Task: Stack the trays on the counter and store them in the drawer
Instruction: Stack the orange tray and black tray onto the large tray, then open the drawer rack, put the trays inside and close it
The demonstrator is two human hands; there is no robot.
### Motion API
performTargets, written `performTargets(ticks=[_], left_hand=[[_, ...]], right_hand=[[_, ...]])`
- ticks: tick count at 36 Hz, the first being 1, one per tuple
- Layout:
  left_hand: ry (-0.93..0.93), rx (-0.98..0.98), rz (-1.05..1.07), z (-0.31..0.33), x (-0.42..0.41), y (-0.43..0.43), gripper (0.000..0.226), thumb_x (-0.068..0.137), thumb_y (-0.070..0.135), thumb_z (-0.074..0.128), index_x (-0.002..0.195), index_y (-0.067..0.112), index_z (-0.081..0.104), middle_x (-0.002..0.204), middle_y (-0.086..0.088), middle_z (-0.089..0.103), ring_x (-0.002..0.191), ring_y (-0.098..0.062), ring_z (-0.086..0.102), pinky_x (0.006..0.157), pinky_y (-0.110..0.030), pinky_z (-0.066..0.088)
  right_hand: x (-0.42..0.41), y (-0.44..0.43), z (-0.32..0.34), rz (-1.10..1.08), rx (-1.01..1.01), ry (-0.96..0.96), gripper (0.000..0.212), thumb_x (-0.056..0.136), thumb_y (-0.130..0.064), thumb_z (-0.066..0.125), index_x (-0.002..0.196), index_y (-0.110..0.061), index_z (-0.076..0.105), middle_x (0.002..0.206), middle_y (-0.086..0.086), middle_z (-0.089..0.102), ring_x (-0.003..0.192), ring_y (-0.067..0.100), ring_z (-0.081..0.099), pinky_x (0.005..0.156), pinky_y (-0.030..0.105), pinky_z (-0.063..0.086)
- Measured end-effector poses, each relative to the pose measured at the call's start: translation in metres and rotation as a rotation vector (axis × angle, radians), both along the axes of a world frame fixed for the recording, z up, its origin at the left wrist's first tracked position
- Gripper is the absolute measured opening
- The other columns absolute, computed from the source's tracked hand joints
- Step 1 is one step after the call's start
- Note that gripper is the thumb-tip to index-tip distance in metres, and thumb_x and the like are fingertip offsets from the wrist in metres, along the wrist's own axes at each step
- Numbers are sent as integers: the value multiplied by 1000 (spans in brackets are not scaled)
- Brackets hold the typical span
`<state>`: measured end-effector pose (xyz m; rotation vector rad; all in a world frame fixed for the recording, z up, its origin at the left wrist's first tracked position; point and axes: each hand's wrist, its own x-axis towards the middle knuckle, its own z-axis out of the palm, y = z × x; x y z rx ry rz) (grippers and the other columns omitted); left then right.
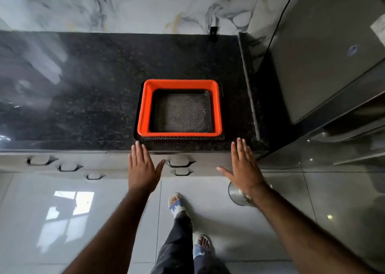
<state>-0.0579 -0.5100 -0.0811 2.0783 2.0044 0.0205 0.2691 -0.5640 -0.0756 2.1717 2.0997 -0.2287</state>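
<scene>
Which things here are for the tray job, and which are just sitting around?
For the job:
orange tray
small black tray inside it
big black tray underneath
drawer handle
both open hands

Just around:
steel pot on floor
fridge

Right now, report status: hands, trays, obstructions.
Left hand and right hand open, empty, short of the counter edge. Trays nested on counter, untouched. Drawers shut. Nothing in the way.

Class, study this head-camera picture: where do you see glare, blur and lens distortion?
In the head view, glare: a bright window reflection on the glossy floor and pale streaks across the left of the black counter. Blur: the marble wall and the left forearm are smeared. Distortion: the wide lens bows the counter edge. The orange tray stays sharp.
</scene>
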Motion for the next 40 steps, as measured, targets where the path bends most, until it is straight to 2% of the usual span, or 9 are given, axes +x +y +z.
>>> performTargets(ticks=[9, 14, 23, 29, 32, 35, 37, 39, 40], left_hand=[[3, 11, -90, -36, 11, -44, 93, 93, 67, 25, 153, 3, -7, 163, -17, -13, 151, -27, -11, 123, -44, 5], [64, -186, -389, -84, 33, -71, 93, 92, 69, 22, 154, 4, -2, 164, -15, -5, 151, -28, -8, 124, -43, 4], [63, -306, -276, -114, 75, -24, 86, 90, 62, 41, 154, 10, 16, 162, -8, 20, 150, -24, 12, 120, -48, 17], [63, -286, -229, -117, 77, -50, 82, 85, 59, 53, 148, 13, 26, 154, -6, 32, 146, -24, 22, 117, -44, 26], [36, -347, -263, -111, 66, -71, 82, 88, 58, 49, 150, 11, 24, 157, -7, 30, 147, -25, 21, 118, -44, 23], [-121, -218, -259, -94, 45, -105, 63, 92, 43, 53, 144, 8, 40, 148, -11, 45, 136, -28, 42, 110, -42, 40], [-195, -5, -198, -78, 26, -129, 37, 91, 27, 58, 125, 10, 57, 126, -10, 58, 113, -30, 58, 86, -42, 56], [-222, 174, -93, -62, 5, -146, 18, 91, 17, 55, 109, 13, 58, 109, -7, 56, 97, -30, 56, 70, -44, 56], [-231, 237, -50, -54, -6, -152, 16, 92, 17, 51, 107, 13, 56, 108, -7, 53, 97, -29, 54, 72, -44, 55]], right_hand=[[3, -7, -24, 47, 55, 4, 129, 73, -93, 31, 158, 0, 4, 166, 26, -1, 156, 39, -3, 125, 55, 14], [5, -6, -45, 40, 163, 34, 135, 67, -96, 37, 159, -3, 4, 167, 23, -2, 157, 36, -1, 126, 55, 13], [6, -7, -61, 50, 289, 5, 138, 64, -97, 39, 159, -3, 3, 167, 23, -3, 157, 36, -2, 126, 56, 12], [9, -16, -50, 81, 256, -48, 117, 82, -87, 33, 159, -4, 4, 167, 23, 1, 157, 36, 1, 125, 55, 16], [2, -39, -52, 65, 226, -46, 104, 90, -79, 31, 159, -6, 4, 167, 22, 0, 157, 36, 0, 125, 53, 19], [-11, -78, -62, 81, 164, -23, 98, 92, -77, 27, 160, -8, 8, 168, 19, 3, 157, 33, 2, 124, 54, 20], [-20, -103, -65, 53, 150, -15, 96, 93, -75, 29, 160, -10, 11, 168, 16, 9, 157, 31, 4, 125, 54, 17], [-28, -122, -64, -9, 143, -15, 92, 93, -71, 36, 159, -11, 14, 167, 15, 18, 157, 30, 8, 125, 53, 17], [-32, -130, -62, -29, 125, -18, 91, 92, -68, 40, 159, -12, 16, 166, 14, 22, 157, 30, 11, 125, 53, 17]])
